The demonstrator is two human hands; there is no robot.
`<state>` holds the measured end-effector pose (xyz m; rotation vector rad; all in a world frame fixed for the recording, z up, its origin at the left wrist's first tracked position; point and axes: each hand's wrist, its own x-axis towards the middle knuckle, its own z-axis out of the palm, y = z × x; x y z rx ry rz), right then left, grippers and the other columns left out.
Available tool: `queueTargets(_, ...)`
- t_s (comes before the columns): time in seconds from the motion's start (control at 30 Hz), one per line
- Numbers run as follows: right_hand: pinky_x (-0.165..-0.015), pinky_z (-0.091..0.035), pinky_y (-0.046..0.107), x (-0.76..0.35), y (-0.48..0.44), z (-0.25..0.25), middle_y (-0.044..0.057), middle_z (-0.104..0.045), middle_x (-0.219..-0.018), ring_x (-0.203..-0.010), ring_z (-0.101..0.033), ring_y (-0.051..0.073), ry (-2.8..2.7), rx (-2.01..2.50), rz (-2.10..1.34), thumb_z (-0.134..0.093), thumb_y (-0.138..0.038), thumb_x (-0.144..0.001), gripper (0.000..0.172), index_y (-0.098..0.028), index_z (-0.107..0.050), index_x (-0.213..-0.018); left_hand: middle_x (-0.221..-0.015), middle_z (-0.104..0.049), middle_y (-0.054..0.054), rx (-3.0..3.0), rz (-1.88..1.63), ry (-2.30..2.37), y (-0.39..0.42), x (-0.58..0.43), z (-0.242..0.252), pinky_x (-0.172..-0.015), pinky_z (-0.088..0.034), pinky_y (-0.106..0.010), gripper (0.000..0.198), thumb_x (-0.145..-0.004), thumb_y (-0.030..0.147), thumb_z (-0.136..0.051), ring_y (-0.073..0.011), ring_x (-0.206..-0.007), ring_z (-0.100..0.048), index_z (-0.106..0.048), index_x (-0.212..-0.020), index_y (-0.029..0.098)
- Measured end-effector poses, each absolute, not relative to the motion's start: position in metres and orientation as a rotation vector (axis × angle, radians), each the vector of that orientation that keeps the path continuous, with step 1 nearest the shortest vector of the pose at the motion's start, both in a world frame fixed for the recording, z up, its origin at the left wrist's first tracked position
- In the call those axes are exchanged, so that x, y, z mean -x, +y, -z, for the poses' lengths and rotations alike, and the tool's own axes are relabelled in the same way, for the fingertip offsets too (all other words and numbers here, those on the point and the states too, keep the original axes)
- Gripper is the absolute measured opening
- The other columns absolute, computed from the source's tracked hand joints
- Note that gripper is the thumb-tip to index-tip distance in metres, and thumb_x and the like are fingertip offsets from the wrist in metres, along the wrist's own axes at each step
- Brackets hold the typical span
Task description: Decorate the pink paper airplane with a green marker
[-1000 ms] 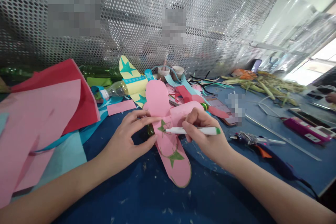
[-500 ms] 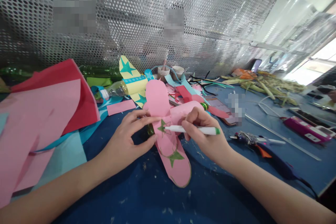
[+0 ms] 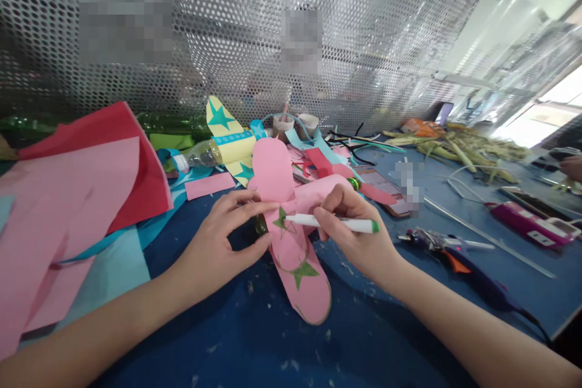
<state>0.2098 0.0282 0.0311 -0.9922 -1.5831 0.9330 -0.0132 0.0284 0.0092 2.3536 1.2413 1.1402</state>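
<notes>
A pink paper aeroplane (image 3: 295, 236) built on a green bottle lies on the blue table (image 3: 282, 345). Its near wing carries two green stars. My left hand (image 3: 222, 236) pinches the wing's left edge between thumb and fingers. My right hand (image 3: 354, 230) grips a white marker with a green end (image 3: 336, 222). The marker's tip rests on the upper green star.
A yellow paper aeroplane with teal stars (image 3: 227, 139) sits behind. Red and pink paper sheets (image 3: 82, 188) lie at the left. A glue gun (image 3: 445, 248), a purple tool (image 3: 531, 224), a phone (image 3: 386, 188) and green stalks (image 3: 459, 145) lie at the right. A perforated metal screen (image 3: 273, 30) stands behind.
My right hand and the marker have shifted slightly up and left along the upper star. My left hand has kept its hold on the wing.
</notes>
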Motion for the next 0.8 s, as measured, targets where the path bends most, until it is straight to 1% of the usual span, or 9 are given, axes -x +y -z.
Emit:
queueTargets(0.13, -0.046, -0.037, 0.024, -0.2098, 0.0291, -0.0308, -0.007, -0.052, -0.052, -0.046, -0.046, 0.01, -1.582, 0.989, -0.926, -0.061, -0.027, -0.083, 0.022, -0.024, -0.045, -0.068, -0.121, -0.06, -0.006, -2.34, -1.14, 1.252, 0.0285, 0.0135, -0.0091, -0.107, -0.047, -0.047, 0.028, -0.089, 0.03, -0.058, -0.0253, -0.119, -0.058, -0.068, -0.116, 0.031)
queueTargets(0.27, -0.045, -0.035, 0.024, -0.2096, 0.0289, -0.031, -0.007, -0.051, -0.051, -0.045, -0.044, 0.01, -1.588, 1.006, -0.919, -0.061, -0.027, -0.083, 0.023, -0.024, -0.044, -0.067, -0.121, -0.06, -0.006, -2.35, -1.131, 1.262, 0.0284, 0.0132, -0.0097, -0.106, -0.048, -0.046, 0.028, -0.089, 0.031, -0.058, -0.0259, -0.118, -0.059, -0.068, -0.116, 0.031)
queueTargets(0.4, -0.045, -0.035, 0.024, -0.2099, 0.0285, -0.0304, -0.007, -0.051, -0.052, -0.045, -0.044, 0.01, -1.573, 1.003, -0.917, -0.061, -0.026, -0.083, 0.022, -0.024, -0.045, -0.067, -0.121, -0.06, -0.005, -2.364, -1.127, 1.263, 0.0284, 0.0134, -0.0095, -0.106, -0.048, -0.045, 0.029, -0.09, 0.031, -0.058, -0.0247, -0.118, -0.059, -0.067, -0.117, 0.031)
queueTargets(0.6, -0.045, -0.034, 0.025, -0.2099, 0.0295, -0.0312, -0.008, -0.049, -0.05, -0.044, -0.043, 0.01, -1.55, 1.014, -0.912, -0.061, -0.025, -0.081, 0.023, -0.025, -0.044, -0.067, -0.121, -0.061, -0.006, -2.348, -1.129, 1.262, 0.0287, 0.0139, -0.0084, -0.105, -0.048, -0.048, 0.029, -0.089, 0.031, -0.059, -0.0263, -0.118, -0.059, -0.068, -0.116, 0.031)
queueTargets(0.8, -0.045, -0.032, 0.025, -0.2105, 0.0312, -0.0308, -0.008, -0.048, -0.05, -0.044, -0.041, 0.01, -1.545, 1.008, -0.917, -0.061, -0.022, -0.08, 0.024, -0.025, -0.043, -0.066, -0.121, -0.061, -0.005, -2.361, -1.116, 1.275, 0.0283, 0.0137, -0.0094, -0.104, -0.05, -0.046, 0.028, -0.089, 0.032, -0.059, -0.0256, -0.116, -0.06, -0.068, -0.115, 0.031)
